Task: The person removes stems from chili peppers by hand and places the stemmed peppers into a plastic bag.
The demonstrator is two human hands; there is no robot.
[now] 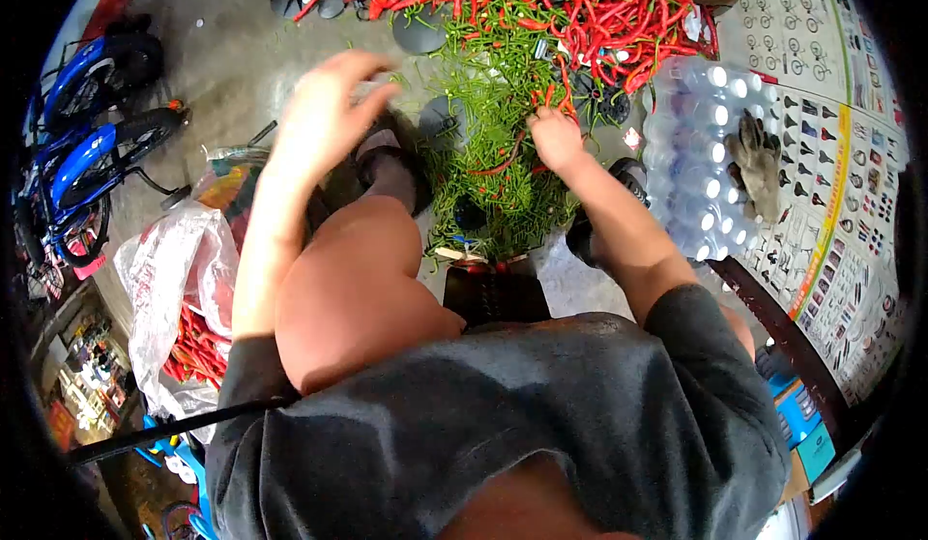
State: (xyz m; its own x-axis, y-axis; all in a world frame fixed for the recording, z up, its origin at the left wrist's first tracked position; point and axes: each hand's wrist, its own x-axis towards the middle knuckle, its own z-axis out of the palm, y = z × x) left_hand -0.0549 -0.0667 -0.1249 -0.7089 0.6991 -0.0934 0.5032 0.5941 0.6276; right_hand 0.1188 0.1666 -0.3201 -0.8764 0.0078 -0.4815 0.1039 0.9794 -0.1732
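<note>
My left hand (333, 100) is raised over the floor to the left of the green stems, its fingers and thumb apart and slightly blurred, with nothing in it. My right hand (557, 142) is closed low over the stem heap, with red chili peppers (566, 95) showing at its fingertips. Its grip is partly hidden. Green chili stems (488, 119) lie in a long heap between my feet, with a few red bits among them. Beyond them is a big pile of red chili peppers (619, 8).
To the left, a clear plastic bag (159, 260) holds more red chilies (196, 347). Blue bicycles (92, 168) stand farther left. Shrink-wrapped water bottles (681, 168) sit at right, with a grey work glove (756, 168) on top. A printed parts poster (822, 153) lies beyond them.
</note>
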